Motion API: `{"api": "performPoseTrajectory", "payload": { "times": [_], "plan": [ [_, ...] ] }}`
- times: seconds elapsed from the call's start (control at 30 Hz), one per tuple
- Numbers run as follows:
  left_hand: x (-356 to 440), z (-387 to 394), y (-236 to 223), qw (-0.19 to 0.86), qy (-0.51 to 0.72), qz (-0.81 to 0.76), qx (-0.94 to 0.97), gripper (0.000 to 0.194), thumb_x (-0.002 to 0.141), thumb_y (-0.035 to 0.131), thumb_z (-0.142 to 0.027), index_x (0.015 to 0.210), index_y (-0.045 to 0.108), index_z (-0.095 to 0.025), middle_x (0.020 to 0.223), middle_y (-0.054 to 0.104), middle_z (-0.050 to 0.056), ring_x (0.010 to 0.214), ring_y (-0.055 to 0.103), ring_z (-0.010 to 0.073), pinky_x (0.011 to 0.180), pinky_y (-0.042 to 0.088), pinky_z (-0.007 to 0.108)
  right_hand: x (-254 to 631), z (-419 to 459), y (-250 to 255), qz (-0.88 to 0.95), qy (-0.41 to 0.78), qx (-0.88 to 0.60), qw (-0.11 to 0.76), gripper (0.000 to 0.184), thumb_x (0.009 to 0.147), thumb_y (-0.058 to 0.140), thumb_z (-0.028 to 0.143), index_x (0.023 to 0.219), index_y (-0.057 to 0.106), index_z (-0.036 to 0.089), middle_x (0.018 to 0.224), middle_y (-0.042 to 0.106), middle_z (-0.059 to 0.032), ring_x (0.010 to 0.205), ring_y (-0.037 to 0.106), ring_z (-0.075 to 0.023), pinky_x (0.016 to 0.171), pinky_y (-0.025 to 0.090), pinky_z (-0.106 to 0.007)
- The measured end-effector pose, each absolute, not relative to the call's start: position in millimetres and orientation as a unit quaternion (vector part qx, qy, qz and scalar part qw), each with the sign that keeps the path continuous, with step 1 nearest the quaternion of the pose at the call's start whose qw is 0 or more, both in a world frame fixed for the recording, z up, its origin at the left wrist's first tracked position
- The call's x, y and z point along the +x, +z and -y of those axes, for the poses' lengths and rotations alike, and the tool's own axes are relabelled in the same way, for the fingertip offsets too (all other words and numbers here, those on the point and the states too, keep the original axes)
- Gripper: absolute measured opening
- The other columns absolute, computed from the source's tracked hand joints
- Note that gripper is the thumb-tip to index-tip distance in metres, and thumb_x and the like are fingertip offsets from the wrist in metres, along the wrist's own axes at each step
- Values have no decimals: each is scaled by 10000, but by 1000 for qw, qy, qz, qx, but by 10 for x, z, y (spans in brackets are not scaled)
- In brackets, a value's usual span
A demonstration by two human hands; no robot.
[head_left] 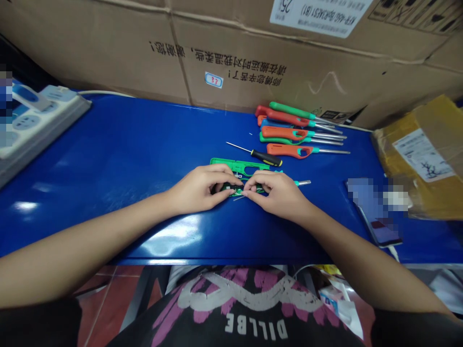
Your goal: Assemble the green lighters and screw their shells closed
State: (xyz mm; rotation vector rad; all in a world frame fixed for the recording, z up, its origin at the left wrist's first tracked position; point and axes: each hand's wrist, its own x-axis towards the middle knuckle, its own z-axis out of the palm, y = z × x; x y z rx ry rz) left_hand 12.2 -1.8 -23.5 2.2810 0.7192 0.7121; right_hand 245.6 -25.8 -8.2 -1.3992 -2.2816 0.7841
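Note:
An opened green stick lighter lies on the blue table, its two halves apart. One bare green shell half (pixel 227 166) lies just beyond my fingers; the other half, the lighter body (pixel 238 192) with a black part inside, is under them. My left hand (pixel 213 188) is closed on the lighter body from the left, thumb and forefinger at the black part. From the right, my right hand (pixel 277 193) pinches at the body's inner parts; its fingers hide the exact spot. The lighter's metal tube (pixel 305 182) sticks out past my right hand.
A black and yellow screwdriver (pixel 267 158) lies beyond the shell. Several stick lighters (pixel 289 151) are piled at the back, before a large cardboard box (pixel 126 62). On the right are a phone (pixel 383 231) and a taped parcel (pixel 427 159); a power strip (pixel 54 115) sits left.

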Motion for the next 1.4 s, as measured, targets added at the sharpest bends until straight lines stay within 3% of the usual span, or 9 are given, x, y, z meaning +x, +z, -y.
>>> {"api": "performPoseTrajectory", "payload": {
  "times": [0.23, 0.47, 0.73, 0.87, 1.0, 1.2, 1.27, 1.4],
  "plan": [
    [128, 15, -200, 331, 264, -267, 866, 235, 914, 642, -216, 1130, 726, -177, 1000, 688, 58, 657, 571, 88, 615, 473, 214, 2410, 306, -81, 813, 241, -501, 173, 50, 858, 644, 196, 833, 683, 214, 832, 682, 16, 721, 572, -121, 627, 354, -245],
    [137, 5, -209, 335, 273, -277, 858, 210, 894, 660, -182, 1086, 745, -191, 969, 694, 45, 629, 565, 76, 593, 470, 203, 2466, 271, -97, 813, 255, -488, 189, 52, 850, 635, 192, 831, 683, 201, 813, 654, 9, 558, 410, -85, 571, 323, -248],
    [107, 1, -207, 318, 280, -282, 861, 201, 874, 681, -195, 1061, 749, -165, 955, 684, 47, 569, 520, 53, 569, 469, 194, 2535, 236, -82, 801, 284, -449, 275, 96, 863, 632, 215, 781, 668, 181, 793, 605, -3, 546, 412, -78, 538, 348, -247],
    [91, -4, -198, 319, 278, -281, 861, 196, 886, 670, -207, 1060, 750, -162, 959, 675, 50, 568, 518, 52, 569, 474, 198, 2763, 143, 18, 774, 208, -507, 315, 80, 865, 590, 196, 808, 643, 183, 730, 555, 7, 520, 416, -87, 529, 354, -258],
    [82, -12, -209, 318, 284, -277, 861, 192, 895, 658, -203, 1062, 746, -168, 944, 667, 49, 548, 508, 46, 553, 471, 195, 3000, 75, 129, 793, 105, -555, 227, 76, 809, 596, 172, 745, 632, 193, 734, 624, -14, 582, 490, -124, 587, 372, -280],
    [76, -20, -208, 308, 288, -274, 864, 187, 898, 653, -205, 1055, 744, -162, 933, 653, 53, 553, 518, 50, 555, 475, 202, 3032, 104, 151, 819, 81, -558, 105, 134, 828, 684, 300, 944, 683, 233, 942, 694, -26, 765, 615, -179, 583, 350, -272],
    [73, -22, -208, 308, 288, -273, 865, 188, 896, 657, -203, 1057, 743, -157, 939, 650, 55, 556, 522, 50, 562, 477, 205, 3012, 104, 119, 819, 73, -564, 82, 150, 845, 702, 344, 944, 677, 233, 979, 692, -31, 787, 621, -186, 574, 341, -273],
    [69, -22, -215, 303, 291, -268, 867, 186, 895, 658, -198, 1057, 741, -159, 936, 645, 51, 556, 514, 47, 564, 473, 203, 3002, 79, 66, 821, 104, -553, 93, 82, 869, 680, 277, 928, 659, 224, 982, 668, -30, 712, 592, -149, 582, 374, -275]
  ]
}}
